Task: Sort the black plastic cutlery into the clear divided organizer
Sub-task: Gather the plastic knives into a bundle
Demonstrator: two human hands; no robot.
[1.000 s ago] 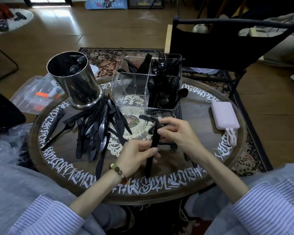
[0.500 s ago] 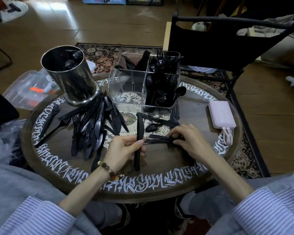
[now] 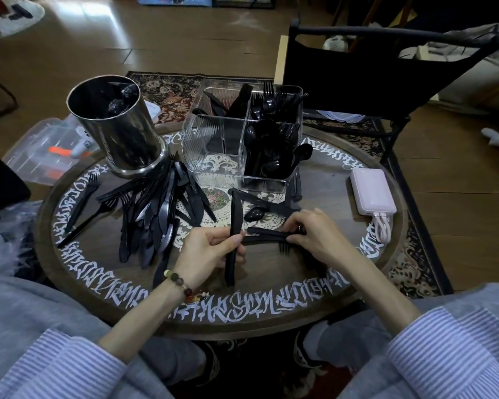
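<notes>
Tabletop organizer [image 3: 213, 145]: forks [image 3: 274, 96], spoons [image 3: 271, 162], knives [image 3: 239, 96].

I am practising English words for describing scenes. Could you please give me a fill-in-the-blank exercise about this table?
1. The left hand grips a black ____.
2. The pink power bank lies to the ____ of the clear organizer.
3. The metal cylinder stands ____ on the round table.
4. The right hand gathers cutlery lying on the ____.

Missing words: knife; right; upright; table
</notes>
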